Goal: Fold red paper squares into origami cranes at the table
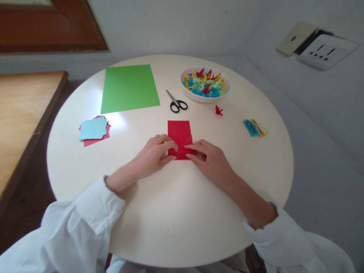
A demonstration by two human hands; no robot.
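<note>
A sheet of red origami paper lies in front of me on the round white table, with fold lines and a raised flap on its right side. My left hand rests on its left edge, thumb and fingertips pressing it down. At the right edge, my right hand pinches the flap between thumb and fingers. Part of the paper is hidden under my fingers. Beyond the sheet lie black-handled scissors, blades a little apart, and a small red paper crane.
An oval white bowl full of coloured paper cranes stands at the back. A large green sheet lies back left, with a stack of light blue and red paper squares nearer. Several folded coloured paper pieces lie right. A wall socket is beyond.
</note>
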